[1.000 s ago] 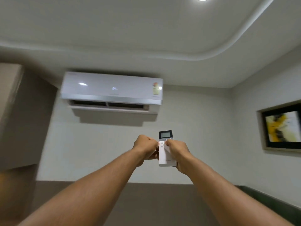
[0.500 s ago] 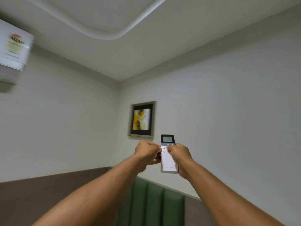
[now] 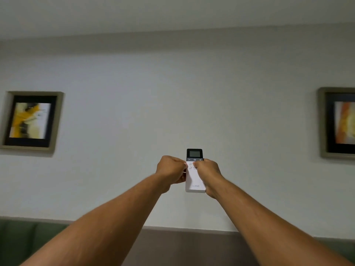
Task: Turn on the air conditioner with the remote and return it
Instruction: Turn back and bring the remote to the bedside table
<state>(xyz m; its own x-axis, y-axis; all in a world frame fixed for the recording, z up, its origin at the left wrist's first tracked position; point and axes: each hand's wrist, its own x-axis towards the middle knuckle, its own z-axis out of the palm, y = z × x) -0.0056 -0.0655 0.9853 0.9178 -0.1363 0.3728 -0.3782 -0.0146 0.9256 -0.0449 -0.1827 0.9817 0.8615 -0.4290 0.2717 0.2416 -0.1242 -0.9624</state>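
Holding the remote [image 3: 195, 176] at the centre of the frame, the left hand [image 3: 171, 169] and right hand [image 3: 208, 170] both grip it. No air conditioner is visible, so switching-on cannot be confirmed; returning remains.

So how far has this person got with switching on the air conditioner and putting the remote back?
Done: I cannot confirm the unit is on, as no air conditioner is in view now, only a wall with a yellow picture and an orange picture. In hand: the remote is held out in front, in the grip of both the left hand and the right hand. Left: returning it; it has not yet been set down anywhere.
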